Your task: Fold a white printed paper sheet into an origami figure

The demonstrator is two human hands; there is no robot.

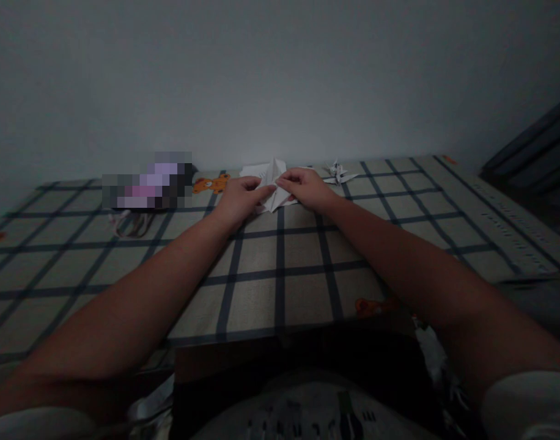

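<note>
Both my hands pinch a folded sheet of white paper (274,198) just above the checked tablecloth. It has a pointed tip at the top, another at the bottom, and creases down its middle. My left hand (243,194) grips its left side between thumb and fingers. On the right side, my right hand (304,185) is closed with its fingertips near the paper's centre. More white paper (255,170) lies behind, partly hidden by the hands. To the right of my right hand rest folded paper cranes (339,175), bunched together so that I cannot separate them clearly.
A checked cloth (257,284) covers the table, which meets a plain wall (280,79) at the back. On the left lies a blurred-out purple and dark item (147,186) with a pale strap (129,225). Dark striped fabric (532,143) hangs at the far right.
</note>
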